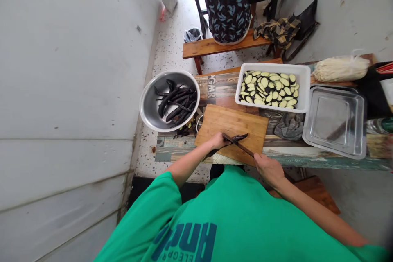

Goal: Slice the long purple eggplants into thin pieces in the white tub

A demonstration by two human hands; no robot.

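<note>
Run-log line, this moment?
left hand: holding long dark eggplant on rectangular brown wooden board; right hand: gripping dark-bladed knife; round silver metal bowl: dark eggplants; rectangular white plastic tub: pale slices

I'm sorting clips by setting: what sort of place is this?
Likely a food-preparation corner, at home or in a small eatery: a cutting board in use, a metal basin of whole eggplants and a white tub of slices.

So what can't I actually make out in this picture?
All in the head view:
Part of the eggplant: covered by the left-hand grip, so whether the dark length beyond is the same piece is unclear.
Handle of the knife: wrapped by the right-hand grip.
Lower slices: buried under the top slices.
Seated person: head cut off by the top edge.
</note>
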